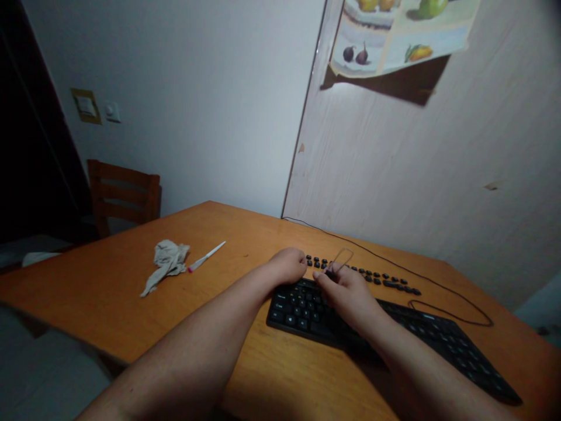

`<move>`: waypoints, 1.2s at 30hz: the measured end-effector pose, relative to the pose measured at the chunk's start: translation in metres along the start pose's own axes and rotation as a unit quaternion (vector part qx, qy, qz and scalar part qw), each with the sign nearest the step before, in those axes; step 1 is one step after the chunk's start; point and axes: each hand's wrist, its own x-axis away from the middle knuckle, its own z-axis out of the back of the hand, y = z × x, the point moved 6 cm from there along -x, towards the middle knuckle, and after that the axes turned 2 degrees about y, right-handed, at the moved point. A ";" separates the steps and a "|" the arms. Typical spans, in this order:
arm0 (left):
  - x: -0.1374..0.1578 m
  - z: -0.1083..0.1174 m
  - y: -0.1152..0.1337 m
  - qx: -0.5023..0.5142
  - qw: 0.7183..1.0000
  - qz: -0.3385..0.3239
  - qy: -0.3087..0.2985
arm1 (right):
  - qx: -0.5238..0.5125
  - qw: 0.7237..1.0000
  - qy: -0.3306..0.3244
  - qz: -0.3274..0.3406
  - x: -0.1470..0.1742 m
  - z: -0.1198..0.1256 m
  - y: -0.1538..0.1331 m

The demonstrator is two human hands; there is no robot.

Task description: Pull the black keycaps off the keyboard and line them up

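Observation:
A black keyboard (pixel 307 333) lies at an angle on the table, some of its upper part bare of keys. Behind it, loose black keycaps (pixel 385 276) are laid out in two rows. My left hand (pixel 289 266) rests at the keyboard's upper left corner, beside the left end of these rows. Its fingers are curled in and mostly hidden. Over the keyboard, my right hand (pixel 350 292) pinches a wire keycap puller (pixel 346 252), its thin loop pointing up and away. Something small and black shows between thumb and finger; I cannot tell whether it is a keycap.
Left on the wooden table (pixel 175 327) lie a crumpled grey cloth (pixel 169 263) and a white brush-like stick (pixel 208 256) with a pink end. A black cable (pixel 438 285) curves along the back right. A wooden chair (pixel 125 196) stands beyond the left edge.

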 end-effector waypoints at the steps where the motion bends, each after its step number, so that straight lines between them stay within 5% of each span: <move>1: 0.000 0.000 0.000 0.001 1.000 0.001 -0.001 | 0.017 1.000 0.005 0.011 -0.001 0.000 0.000; 10: 0.000 -0.001 0.002 -0.001 1.000 0.001 -0.009 | 0.172 0.983 0.011 0.066 0.003 -0.006 -0.020; 36: 0.008 0.002 0.009 0.008 1.000 0.009 -0.016 | 0.192 0.974 -0.016 0.117 0.015 -0.025 -0.024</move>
